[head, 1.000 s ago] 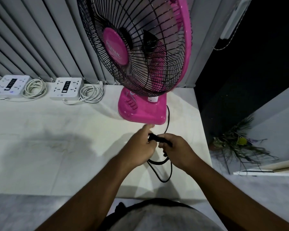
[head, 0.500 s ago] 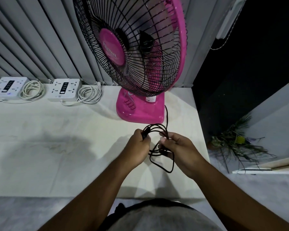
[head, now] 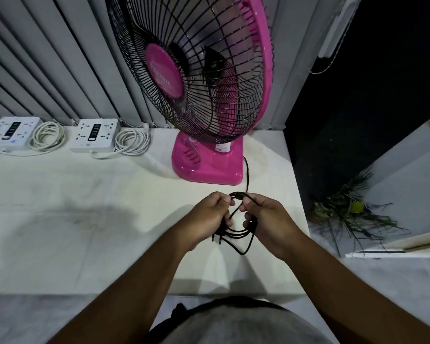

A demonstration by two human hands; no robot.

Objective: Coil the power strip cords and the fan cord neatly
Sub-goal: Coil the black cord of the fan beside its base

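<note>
Table (head: 85, 194): fan cord (head: 237, 233) coil elongated near-far.

Left grip (head: 209, 216) and right grip (head: 267, 219) both curled, close together

White table (head: 60, 244), top smudged, dark shadow across its left half. Grey vertical blinds (head: 47, 58) hang along the back edge. Past the back-right corner, a white bar-shaped fixture (head: 338, 28) with a thin chain (head: 325, 68) looping off it. Beyond the right edge, lower down, spiky green foliage (head: 345, 219) with a yellow bit (head: 356, 207) in it.
</note>
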